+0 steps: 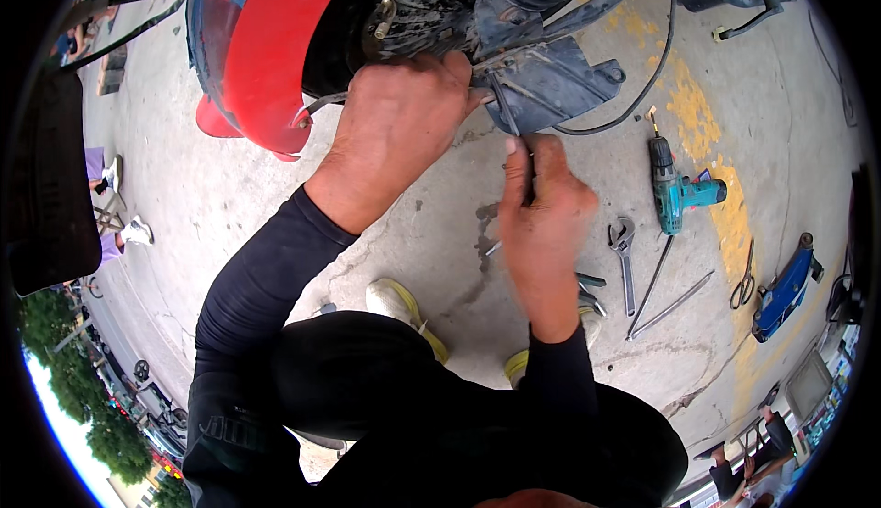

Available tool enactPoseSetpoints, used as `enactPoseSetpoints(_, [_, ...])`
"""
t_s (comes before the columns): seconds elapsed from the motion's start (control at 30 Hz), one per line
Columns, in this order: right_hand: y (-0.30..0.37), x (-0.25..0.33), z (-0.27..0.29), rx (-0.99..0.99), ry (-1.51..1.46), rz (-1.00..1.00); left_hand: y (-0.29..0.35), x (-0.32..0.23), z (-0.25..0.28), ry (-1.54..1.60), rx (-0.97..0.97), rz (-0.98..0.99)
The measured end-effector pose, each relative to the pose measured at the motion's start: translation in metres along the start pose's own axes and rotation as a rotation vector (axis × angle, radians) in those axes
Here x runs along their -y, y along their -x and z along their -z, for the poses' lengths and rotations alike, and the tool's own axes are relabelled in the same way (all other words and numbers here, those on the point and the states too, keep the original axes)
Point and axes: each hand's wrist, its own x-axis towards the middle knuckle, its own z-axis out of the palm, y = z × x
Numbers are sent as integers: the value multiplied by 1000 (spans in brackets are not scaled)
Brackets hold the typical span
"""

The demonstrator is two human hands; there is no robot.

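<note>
— At upper centre of the frame, where are both hands?
— Left hand [399, 104]: back upward, wrist bent, forearm rising from lower left in a black sleeve [266, 265]. Fingers curled beside the wheel [418, 26]; cannot tell whether they grip anything, as the hand's own back hides their undersides. Right hand [551, 210]: just right of centre, forearm rising nearly straight from the lower edge, fingers closed round a slim tool [504, 104], thumb laid along it.

— Orientation of the tool?
— Its exposed grey shaft lies at upper centre, just right of the left hand's fingertips. Long axis steep, leaning slightly left; far end points toward the top of the frame, over the dark plastic plate [574, 81]. Lower end mostly covered by the right hand.

— Surroundings, obstructions?
— Red fender [284, 40] at upper left. Left hand blocks part of the wheel from view. Black cable [663, 54] loops down right of the plate. On the concrete, right of the right hand: teal drill [673, 187], adjustable wrench [625, 256], thin metal rod [674, 304]. Farther right: scissors [743, 283], blue jack [783, 295].
</note>
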Motion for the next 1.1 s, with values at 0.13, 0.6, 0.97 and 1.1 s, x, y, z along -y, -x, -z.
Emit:
enactPoseSetpoints(0.13, [-11,-15,6,29,41,126,0,0,-2,-40,-32,-7])
enactPoseSetpoints(0.6, [-39,-22,36,305,-295,-179,-1,0,1,-13,-21,-28])
enactPoseSetpoints(0.97, [-42,-1,45,313,-135,-168,0,-3,4,48,-17,17])
enactPoseSetpoints(1.1, [-35,13,42,251,-23,-114,-1,-2,4,82,-14,19])
